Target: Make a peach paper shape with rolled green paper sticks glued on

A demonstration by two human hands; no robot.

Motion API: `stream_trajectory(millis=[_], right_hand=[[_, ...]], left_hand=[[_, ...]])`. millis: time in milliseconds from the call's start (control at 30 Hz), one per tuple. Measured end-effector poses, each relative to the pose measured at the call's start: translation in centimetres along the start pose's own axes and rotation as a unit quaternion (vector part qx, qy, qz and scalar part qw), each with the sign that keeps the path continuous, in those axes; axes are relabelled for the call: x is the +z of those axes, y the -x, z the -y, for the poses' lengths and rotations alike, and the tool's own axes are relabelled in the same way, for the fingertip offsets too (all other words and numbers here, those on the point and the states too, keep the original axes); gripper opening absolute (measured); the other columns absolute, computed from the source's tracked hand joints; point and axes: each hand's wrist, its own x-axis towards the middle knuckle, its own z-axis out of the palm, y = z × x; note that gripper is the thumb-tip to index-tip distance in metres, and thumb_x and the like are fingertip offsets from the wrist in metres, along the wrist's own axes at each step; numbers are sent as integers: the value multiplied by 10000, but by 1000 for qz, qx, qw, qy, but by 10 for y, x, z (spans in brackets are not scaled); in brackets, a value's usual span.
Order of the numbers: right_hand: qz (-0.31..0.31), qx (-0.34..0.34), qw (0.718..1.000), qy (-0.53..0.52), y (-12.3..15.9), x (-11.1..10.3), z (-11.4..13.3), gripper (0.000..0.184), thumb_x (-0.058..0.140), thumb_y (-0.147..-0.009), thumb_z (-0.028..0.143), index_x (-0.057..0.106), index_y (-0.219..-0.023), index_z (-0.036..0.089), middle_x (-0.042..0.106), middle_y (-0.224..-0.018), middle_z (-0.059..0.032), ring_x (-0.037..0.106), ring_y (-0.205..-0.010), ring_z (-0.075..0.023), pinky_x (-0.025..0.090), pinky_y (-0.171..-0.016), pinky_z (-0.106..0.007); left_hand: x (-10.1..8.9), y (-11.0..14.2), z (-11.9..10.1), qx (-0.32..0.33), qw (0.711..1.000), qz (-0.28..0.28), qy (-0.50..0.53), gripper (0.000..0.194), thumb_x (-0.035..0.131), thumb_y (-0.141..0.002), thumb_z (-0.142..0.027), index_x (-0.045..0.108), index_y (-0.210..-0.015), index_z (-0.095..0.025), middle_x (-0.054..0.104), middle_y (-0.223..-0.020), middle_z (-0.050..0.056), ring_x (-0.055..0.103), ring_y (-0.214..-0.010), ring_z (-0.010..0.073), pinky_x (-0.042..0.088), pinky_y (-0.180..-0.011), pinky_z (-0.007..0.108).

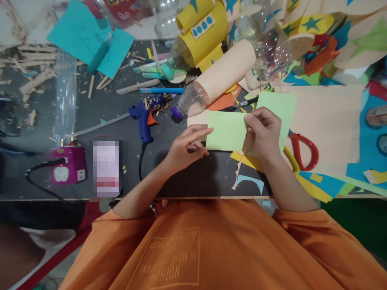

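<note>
A magenta adapter (69, 165) sits on the dark table (181, 181) at the left, then a phone (105, 169), then a blue glue gun (144, 119) among wood scraps. The person's left hand (189, 147) comes next, its index finger stretched to the left edge of a light green paper piece (226, 131), thumb spread apart from it. The paper is held up over the table by the right hand (264, 131), whose fingers pinch its right edge. Beyond lie red-handled scissors (297, 152).

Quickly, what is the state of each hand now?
Left hand: open, at the left edge of the small green card; contact unclear.
Right hand: closed, holding the small green card.
</note>
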Motion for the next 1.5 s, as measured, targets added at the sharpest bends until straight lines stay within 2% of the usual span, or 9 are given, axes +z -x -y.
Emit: stream_trajectory(millis=[200, 367, 467, 600, 867, 1067, 1167, 1300, 1500], right_hand=[[10, -3, 1000, 16, 1, 0, -1, 356, 711, -758, 466, 491, -612, 228, 408, -502, 66, 375, -427, -78, 343, -420, -237], [44, 38, 998, -10, 1, -2, -2, 254, 696, -736, 352, 515, -603, 233, 402, -468, 70, 367, -374, -79, 335, -380, -239], [139, 96, 983, -70, 3, -6, 0, 188, 664, -702, 288, 531, -585, 226, 410, -451, 70, 398, -350, -87, 340, -371, -242], [291, 182, 936, -80, 9, -7, 6, 207, 677, -706, 299, 542, -580, 205, 472, -506, 57, 457, -405, -91, 375, -411, -240], [404, 186, 895, -45, 16, 5, 12, 270, 773, -706, 397, 690, -817, 166, 653, -745, -3, 569, -664, -124, 455, -598, -247], [327, 204, 920, -68, 17, 10, 4, 313, 827, -647, 390, 731, -854, 175, 695, -735, -4, 607, -673, -131, 484, -618, -245], [279, 216, 931, -92, 19, 10, 0, 314, 807, -682, 422, 739, -878, 186, 722, -779, -17, 624, -667, -133, 508, -647, -270], [242, 205, 942, -114, 20, 10, -2, 288, 795, -702, 439, 748, -856, 201, 729, -807, -19, 640, -689, -147, 527, -702, -303], [220, 167, 961, -22, 18, 8, -5, 382, 783, -665, 551, 678, -631, 185, 611, -587, 17, 560, -599, -135, 451, -551, -261]], left_hand=[[-1, -2, -3, -22, 1000, -12, -8, 352, 673, -842, -415, 692, -1134, -221, 610, -1217, 102, 689, -632, 70, 583, -603, 196], [1, -5, -4, -33, 996, -73, -36, 245, 700, -810, -347, 712, -991, -183, 651, -1073, 74, 645, -586, 65, 495, -475, 169], [2, -8, -4, -46, 991, -120, -27, 152, 682, -768, -249, 702, -895, -168, 652, -918, 33, 550, -555, 43, 461, -468, 156], [2, -11, -6, -56, 985, -162, -8, 195, 658, -722, -210, 655, -914, -172, 623, -768, -7, 515, -562, 56, 423, -460, 146], [3, -12, -10, -80, 989, -118, -39, 158, 636, -730, -257, 640, -864, -172, 583, -678, -22, 537, -597, 70, 425, -527, 162], [-2, -11, -1, -28, 992, -121, -11, 360, 661, -781, -361, 587, -1097, -205, 671, -899, 28, 638, -787, 113, 512, -687, 205], [-4, -8, 3, 12, 994, -104, 29, 349, 603, -835, -401, 586, -1132, -219, 686, -1058, 62, 663, -982, 170, 537, -816, 267], [-4, -6, 3, 16, 996, -71, 52, 362, 627, -802, -336, 587, -1147, -237, 676, -1167, 66, 658, -1066, 190, 545, -833, 272], [0, -9, -6, -37, 992, -114, -26, 194, 610, -779, -252, 666, -954, -187, 716, -1015, 53, 680, -959, 168, 537, -829, 275]])
